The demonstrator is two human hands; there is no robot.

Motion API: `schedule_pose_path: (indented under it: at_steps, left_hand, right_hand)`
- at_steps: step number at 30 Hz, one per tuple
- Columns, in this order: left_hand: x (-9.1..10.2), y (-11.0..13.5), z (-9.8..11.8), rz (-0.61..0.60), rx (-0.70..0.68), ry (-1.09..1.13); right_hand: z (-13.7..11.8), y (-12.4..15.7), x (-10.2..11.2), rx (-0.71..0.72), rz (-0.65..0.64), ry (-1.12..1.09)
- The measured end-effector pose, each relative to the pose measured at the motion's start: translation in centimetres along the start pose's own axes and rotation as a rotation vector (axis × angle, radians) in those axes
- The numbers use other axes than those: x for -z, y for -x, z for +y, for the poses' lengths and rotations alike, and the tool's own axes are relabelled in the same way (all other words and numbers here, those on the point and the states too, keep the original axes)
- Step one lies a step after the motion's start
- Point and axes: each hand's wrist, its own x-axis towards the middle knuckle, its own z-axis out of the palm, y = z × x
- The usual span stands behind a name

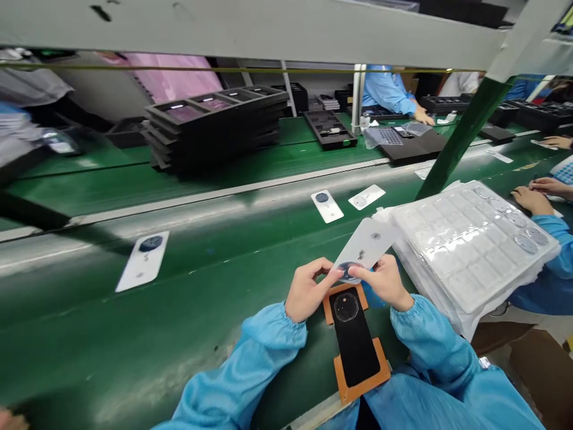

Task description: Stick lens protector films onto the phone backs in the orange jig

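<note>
My left hand (311,291) and my right hand (385,280) together grip a white phone-shaped sheet (369,237) with a dark round patch at its lower end. Both thumbs press near that patch, and the sheet is tilted, its far end pointing up and right. Just below my hands, a black phone-shaped panel (357,349) with a round camera area lies in an orange fixture (363,391) at the bench's near edge. Whether the sheet touches the fixture, I cannot tell.
Similar white sheets (326,206) lie on the green bench (201,298). At right stands a stack of clear plastic trays (461,251) with round pieces. Black trays (215,128) are piled across the bench. A green post (465,140) slants down; co-workers' hands (535,196) show at right.
</note>
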Motion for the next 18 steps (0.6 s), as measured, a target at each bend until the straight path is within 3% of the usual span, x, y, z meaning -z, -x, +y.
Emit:
schedule_pose_path:
  at_steps: [4,7,9,11,13,15,18]
  left_hand:
    - [1.8,-1.6,-1.1,0.185,0.011,0.089]
    - [4.4,-4.0,-2.9,0.447,0.003,0.324]
    - [5.8,-5.4,-5.0,0.642,0.035,0.456]
    - [6.7,-6.2,-7.7,0.762,0.117,0.429]
    - [6.7,-6.4,-10.3,0.794,0.182,0.328]
    - [6.3,-6.4,-12.1,0.745,0.192,0.286]
    - [5.3,-6.2,-12.8,0.639,0.157,0.269]
  right_hand:
    - [0.0,-4.5,-2.8,-0.035,-0.039,-0.06]
    - [-0.8,-10.0,-6.6,-0.018,-0.11,-0.07]
    - [-0.8,-13.5,-9.2,-0.114,-0.198,0.058]
    - [0.0,-16.5,-10.6,-0.247,-0.282,0.273]
    - [1.4,-18.9,-10.4,-0.318,-0.277,0.489]
    - [2.9,-20.9,-9.0,-0.313,-0.188,0.691]
    - [4.0,-23.4,-6.5,-0.282,-0.081,0.985]
